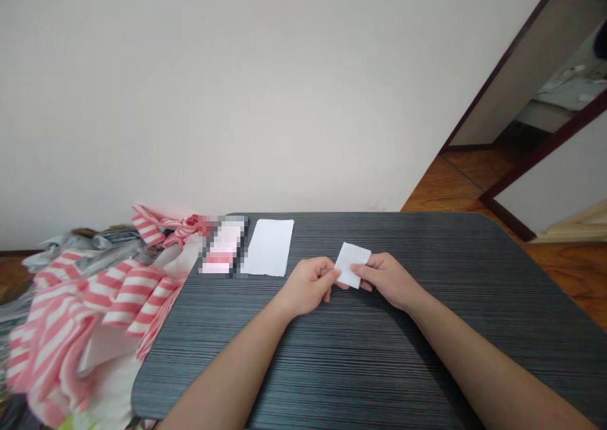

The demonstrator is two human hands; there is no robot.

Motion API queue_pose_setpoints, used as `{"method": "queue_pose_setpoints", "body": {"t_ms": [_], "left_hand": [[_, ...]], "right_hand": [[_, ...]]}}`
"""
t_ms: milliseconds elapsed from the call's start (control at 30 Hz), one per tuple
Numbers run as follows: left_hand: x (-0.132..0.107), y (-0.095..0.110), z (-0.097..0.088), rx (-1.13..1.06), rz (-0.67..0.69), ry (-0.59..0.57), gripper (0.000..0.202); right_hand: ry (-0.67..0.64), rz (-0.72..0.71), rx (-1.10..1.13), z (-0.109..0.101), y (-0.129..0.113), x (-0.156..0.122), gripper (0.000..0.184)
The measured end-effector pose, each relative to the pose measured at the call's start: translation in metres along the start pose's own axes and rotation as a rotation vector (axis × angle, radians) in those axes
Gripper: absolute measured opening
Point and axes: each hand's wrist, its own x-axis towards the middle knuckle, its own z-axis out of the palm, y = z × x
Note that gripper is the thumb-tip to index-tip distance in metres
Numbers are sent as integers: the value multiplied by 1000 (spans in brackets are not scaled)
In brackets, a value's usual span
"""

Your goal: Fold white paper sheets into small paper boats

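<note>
Between my left hand (308,284) and my right hand (386,279) is a small piece of white paper (351,265), possibly folded. Both hands pinch it above the dark grey wood-grain table (294,367), my left at its near-left side and my right at its right side. Its lower part is partly hidden by my fingers. A larger white paper sheet (268,247) lies flat on the tabletop to the left of my left hand, not touching it. Beside that sheet lies a rectangular item (222,246), pixelated and too obscured to identify.
A heap of pink-and-white striped cloth (95,303) with grey fabric lies over the table's left edge and beyond. The rounded table ends at a white wall (237,101). A dark-framed doorway (531,120) and wood floor (564,272) are at the right.
</note>
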Motion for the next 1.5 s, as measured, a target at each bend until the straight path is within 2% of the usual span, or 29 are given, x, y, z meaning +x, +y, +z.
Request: {"method": "queue_pose_setpoints", "body": {"t_ms": [100, 567, 867, 1500], "left_hand": [[0, 0, 0, -6, 3, -6, 35], [0, 5, 0, -72, -33, -3, 31], [1, 0, 1, -70, -29, 19, 30], [1, 2, 0, -73, -15, -36, 37]], "right_hand": [[12, -13, -24, -1, 0, -1, 40], [72, -17, -50, -1, 2, 0, 43], [118, -36, -16, -3, 2, 1, 40], [168, -23, 68, -2, 8, 3, 41]]}}
